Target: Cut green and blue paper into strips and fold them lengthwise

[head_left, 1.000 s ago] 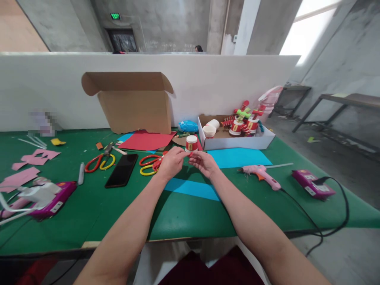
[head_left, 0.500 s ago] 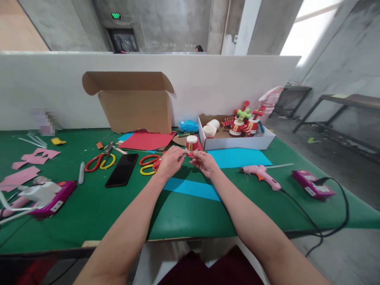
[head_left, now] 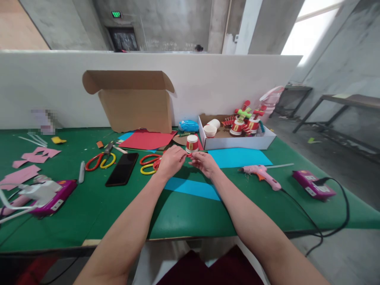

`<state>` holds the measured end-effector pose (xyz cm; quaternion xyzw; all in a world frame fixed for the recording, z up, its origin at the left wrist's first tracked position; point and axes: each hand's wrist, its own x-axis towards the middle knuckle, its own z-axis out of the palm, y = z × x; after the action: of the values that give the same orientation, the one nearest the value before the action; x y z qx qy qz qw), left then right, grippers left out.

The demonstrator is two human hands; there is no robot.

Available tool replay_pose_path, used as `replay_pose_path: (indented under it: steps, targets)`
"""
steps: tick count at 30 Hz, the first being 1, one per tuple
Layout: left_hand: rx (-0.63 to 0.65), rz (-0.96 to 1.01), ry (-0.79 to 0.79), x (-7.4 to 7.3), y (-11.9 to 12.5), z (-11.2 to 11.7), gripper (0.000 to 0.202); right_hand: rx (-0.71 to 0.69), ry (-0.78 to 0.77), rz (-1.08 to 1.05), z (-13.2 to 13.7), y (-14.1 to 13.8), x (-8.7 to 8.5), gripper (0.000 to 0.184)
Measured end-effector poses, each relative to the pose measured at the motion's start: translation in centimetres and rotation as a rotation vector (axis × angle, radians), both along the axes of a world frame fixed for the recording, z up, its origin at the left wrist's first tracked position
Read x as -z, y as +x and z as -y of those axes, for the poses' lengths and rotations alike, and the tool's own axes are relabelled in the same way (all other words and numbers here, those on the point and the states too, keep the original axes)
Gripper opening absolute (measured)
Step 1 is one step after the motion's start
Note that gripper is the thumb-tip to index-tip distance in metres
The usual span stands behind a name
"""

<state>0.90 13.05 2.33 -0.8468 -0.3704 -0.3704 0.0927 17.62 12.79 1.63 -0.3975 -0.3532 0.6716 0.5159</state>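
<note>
Between my fingertips is a small red piece, too small and covered to make out its kind. My left hand pinches its left side, and my right hand pinches it from the right. Just behind it an upside-down paper cup, white with a red and gold band, stands on the table. Scissors with red and yellow handles lie left of my left hand, partly hidden by it. A blue paper strip lies below my wrists.
A white box at the back right holds paper cups and decorated cup figures. The pink glue gun lies right, its cord trailing over the table's front edge. A black phone, more scissors and a purple power strip are left.
My hands stay almost in place, still pinching the red piece. Its visible part has shifted slightly between the fingertips.
</note>
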Motion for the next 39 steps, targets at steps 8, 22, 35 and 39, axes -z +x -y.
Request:
replay_pose_path:
  steps: [8,22,35,39]
  targets:
    - [-0.057,-0.028,0.043,-0.1,0.2,0.1,0.022,-0.018,-0.008,0.063,0.3,0.0,-0.5,0.008]
    - [-0.001,0.440,-0.458,-0.4,1.0,0.6,0.006,0.002,0.048,0.142,0.2,0.0,-0.4,0.010]
    - [0.051,0.947,-1.021,0.3,1.2,0.0,0.032,0.098,0.272,0.316,-0.2,-0.4,0.1,0.008]
    - [0.062,1.010,-1.066,0.1,1.3,0.2,0.032,0.084,0.269,0.324,-0.3,-0.3,0.2,0.013]
